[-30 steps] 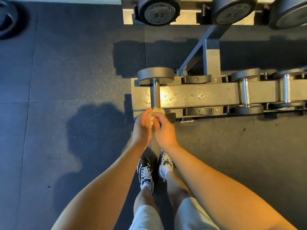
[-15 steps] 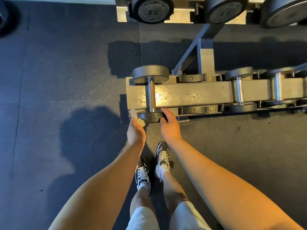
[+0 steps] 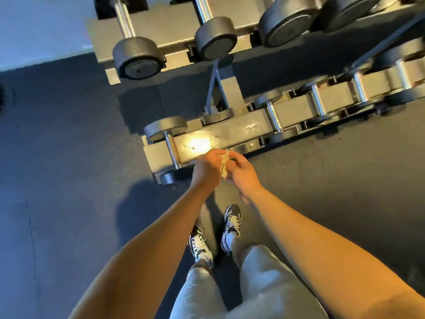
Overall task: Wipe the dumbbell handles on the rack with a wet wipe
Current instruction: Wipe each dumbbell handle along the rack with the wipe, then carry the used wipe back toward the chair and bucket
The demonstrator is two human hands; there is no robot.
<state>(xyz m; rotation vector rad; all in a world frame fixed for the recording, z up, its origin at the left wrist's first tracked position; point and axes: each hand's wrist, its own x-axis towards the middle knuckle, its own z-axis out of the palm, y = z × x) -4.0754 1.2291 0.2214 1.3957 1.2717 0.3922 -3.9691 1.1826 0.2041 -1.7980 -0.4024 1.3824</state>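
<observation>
Just right of the black round-ended dumbbell with a chrome handle (image 3: pixel 172 150), the left hand (image 3: pixel 206 169) and right hand (image 3: pixel 242 174) both pinch one crumpled pale wet wipe (image 3: pixel 224 166).

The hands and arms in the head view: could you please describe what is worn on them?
Nothing is worn on them. The left hand and right hand are bare, with no gloves, watch or sleeves in view along either arm.

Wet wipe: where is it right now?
Head view, centre: the wet wipe is bunched between the left hand and right hand, by the lower rack's near edge, right of the leftmost dumbbell handle.
</observation>
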